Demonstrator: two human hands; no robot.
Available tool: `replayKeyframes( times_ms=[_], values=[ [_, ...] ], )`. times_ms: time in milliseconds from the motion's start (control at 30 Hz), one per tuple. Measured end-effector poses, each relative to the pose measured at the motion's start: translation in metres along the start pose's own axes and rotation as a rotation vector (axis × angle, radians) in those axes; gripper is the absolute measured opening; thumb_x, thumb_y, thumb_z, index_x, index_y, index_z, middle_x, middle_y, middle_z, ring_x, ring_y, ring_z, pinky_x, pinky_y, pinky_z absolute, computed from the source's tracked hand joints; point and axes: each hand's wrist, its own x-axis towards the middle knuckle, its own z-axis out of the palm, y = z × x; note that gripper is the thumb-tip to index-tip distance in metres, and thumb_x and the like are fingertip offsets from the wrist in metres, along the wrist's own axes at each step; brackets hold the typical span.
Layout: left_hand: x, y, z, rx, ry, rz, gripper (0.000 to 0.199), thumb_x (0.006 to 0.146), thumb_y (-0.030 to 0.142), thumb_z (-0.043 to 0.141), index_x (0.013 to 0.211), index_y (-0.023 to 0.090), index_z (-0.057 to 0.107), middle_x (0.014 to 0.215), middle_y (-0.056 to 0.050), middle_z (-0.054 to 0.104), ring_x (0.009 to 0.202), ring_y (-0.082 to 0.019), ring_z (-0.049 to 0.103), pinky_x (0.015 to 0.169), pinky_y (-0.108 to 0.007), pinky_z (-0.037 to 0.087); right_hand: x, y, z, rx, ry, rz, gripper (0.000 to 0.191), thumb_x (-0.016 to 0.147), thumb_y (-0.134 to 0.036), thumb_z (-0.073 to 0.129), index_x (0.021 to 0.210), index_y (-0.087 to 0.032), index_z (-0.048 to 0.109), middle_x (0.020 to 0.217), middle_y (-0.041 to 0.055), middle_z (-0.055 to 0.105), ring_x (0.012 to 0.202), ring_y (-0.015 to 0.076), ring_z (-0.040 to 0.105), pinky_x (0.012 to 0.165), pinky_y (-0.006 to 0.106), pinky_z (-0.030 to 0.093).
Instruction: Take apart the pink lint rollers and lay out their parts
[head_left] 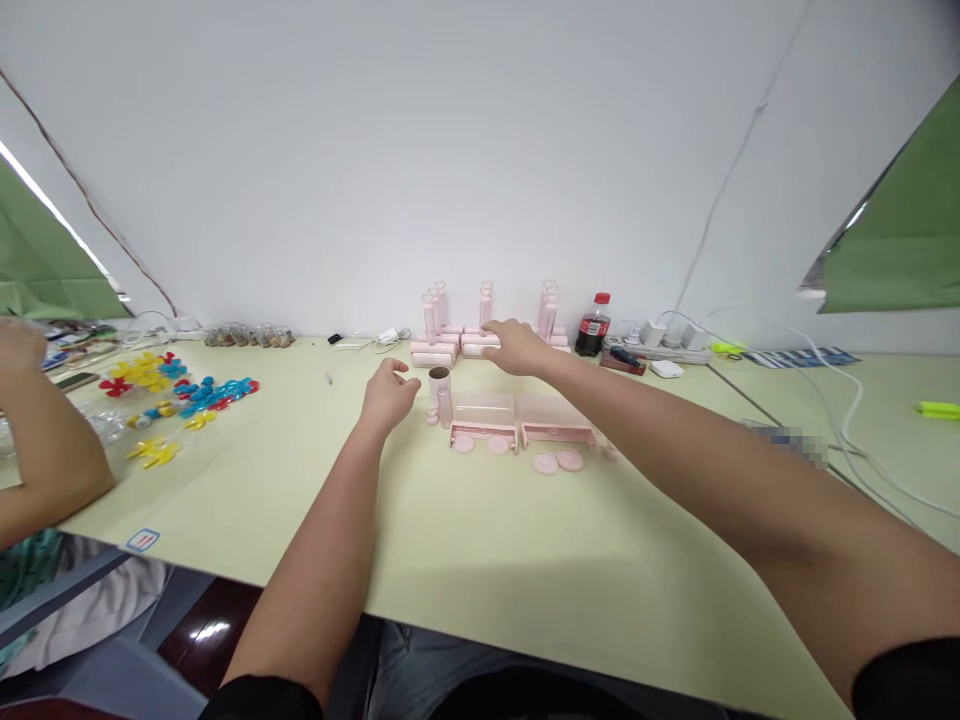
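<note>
My left hand point(390, 393) hovers over the table with fingers loosely curled and thumb apart, holding nothing. Just right of it stand a brown-lined tube point(439, 380) and a small clear pink cylinder point(445, 408). My right hand point(519, 347) reaches to the back row, thumb and fingers apart, at the end of a pink box point(480, 347); whether it touches the box I cannot tell. Between my arms lie two open pink cases with clear lids, the left case point(484, 432) and the right case point(559, 432). Pink discs point(546, 463) lie in front of them.
Several pink bottle-like pieces point(429, 318) stand along the wall. A cola bottle point(593, 325), a screwdriver point(624, 355) and a power strip point(667, 350) are to the right. Coloured plastic pieces point(214, 395) lie at left, near another person's arm point(56, 450). White cables cross the right side.
</note>
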Motion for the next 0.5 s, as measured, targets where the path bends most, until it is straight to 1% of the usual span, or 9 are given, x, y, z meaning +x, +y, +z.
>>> replayKeyframes(
  times_ms=[33, 100, 200, 300, 400, 500],
  values=[
    [0.0, 0.001, 0.002, -0.013, 0.046, 0.016, 0.024, 0.074, 0.026, 0.06, 0.097, 0.022, 0.052, 0.077, 0.0, 0.06, 0.071, -0.018, 0.059, 0.063, -0.027, 0.041, 0.01, 0.002, 0.0, -0.014, -0.023, 0.024, 0.06, 0.088, -0.038, 0.054, 0.145, -0.023, 0.041, 0.141, 0.0165, 0.047, 0.127, 0.0382, 0.042, 0.098, 0.044, 0.037],
    [-0.001, 0.002, 0.006, -0.041, 0.111, 0.049, 0.02, 0.075, 0.026, 0.057, 0.094, 0.022, 0.052, 0.073, 0.001, 0.058, 0.071, -0.017, 0.059, 0.064, -0.027, 0.041, 0.029, 0.005, 0.003, -0.034, -0.068, 0.06, 0.063, 0.089, -0.037, 0.053, 0.149, -0.025, 0.034, 0.142, 0.018, 0.044, 0.128, 0.0406, 0.04, 0.097, 0.048, 0.037],
    [-0.004, 0.005, 0.012, -0.074, 0.145, 0.083, 0.016, 0.077, 0.027, 0.054, 0.092, 0.023, 0.053, 0.067, 0.003, 0.055, 0.069, -0.017, 0.058, 0.065, -0.026, 0.041, 0.054, 0.005, 0.013, -0.051, -0.112, 0.102, 0.065, 0.09, -0.034, 0.051, 0.151, -0.03, 0.028, 0.144, 0.018, 0.039, 0.131, 0.0404, 0.036, 0.097, 0.05, 0.037],
    [-0.009, 0.008, 0.017, -0.102, 0.162, 0.112, 0.013, 0.078, 0.027, 0.054, 0.09, 0.023, 0.054, 0.062, 0.005, 0.051, 0.064, -0.016, 0.056, 0.064, -0.026, 0.04, 0.073, 0.003, 0.021, -0.065, -0.133, 0.153, 0.067, 0.09, -0.032, 0.053, 0.151, -0.032, 0.024, 0.145, 0.0177, 0.036, 0.131, 0.0394, 0.035, 0.096, 0.051, 0.039],
    [-0.015, 0.012, 0.02, -0.143, 0.185, 0.152, 0.01, 0.078, 0.026, 0.054, 0.088, 0.023, 0.054, 0.058, 0.006, 0.048, 0.06, -0.014, 0.052, 0.062, -0.025, 0.04, 0.089, 0.003, 0.025, -0.079, -0.135, 0.186, 0.064, 0.092, -0.036, 0.055, 0.15, -0.028, 0.027, 0.145, 0.0148, 0.038, 0.129, 0.0359, 0.04, 0.096, 0.053, 0.042],
    [-0.02, 0.016, 0.021, -0.176, 0.194, 0.189, 0.008, 0.079, 0.026, 0.053, 0.085, 0.023, 0.055, 0.057, 0.007, 0.046, 0.057, -0.013, 0.05, 0.061, -0.025, 0.039, 0.101, 0.006, 0.029, -0.091, -0.124, 0.178, 0.055, 0.093, -0.037, 0.056, 0.143, -0.023, 0.039, 0.142, 0.0122, 0.044, 0.123, 0.0307, 0.049, 0.098, 0.053, 0.044]
  ],
)
